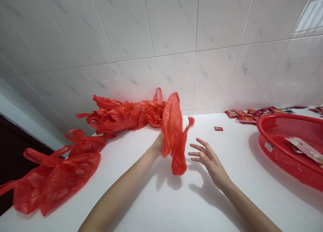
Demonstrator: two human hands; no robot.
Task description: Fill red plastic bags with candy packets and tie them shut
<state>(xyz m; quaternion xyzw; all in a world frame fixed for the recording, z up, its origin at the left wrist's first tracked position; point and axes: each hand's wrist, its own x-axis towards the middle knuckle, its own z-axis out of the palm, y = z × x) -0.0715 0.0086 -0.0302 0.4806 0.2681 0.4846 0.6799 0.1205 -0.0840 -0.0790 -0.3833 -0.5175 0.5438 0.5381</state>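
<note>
Bright light, soft shadows across the white table (153,208), pale glare on wall tiles (311,16), motion-blurred red bag (174,131)

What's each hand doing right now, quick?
Left hand: holding a red plastic bag above the table; its fingers are hidden behind the bag.
Right hand: open, holding nothing, fingers spread beside the bag.

The head view looks forward (and down) across a nearby table (161,208).

A white table (151,208) bears red plastic bags (123,116), a red basket (280,155), packets (244,117) and a card (218,128).
</note>
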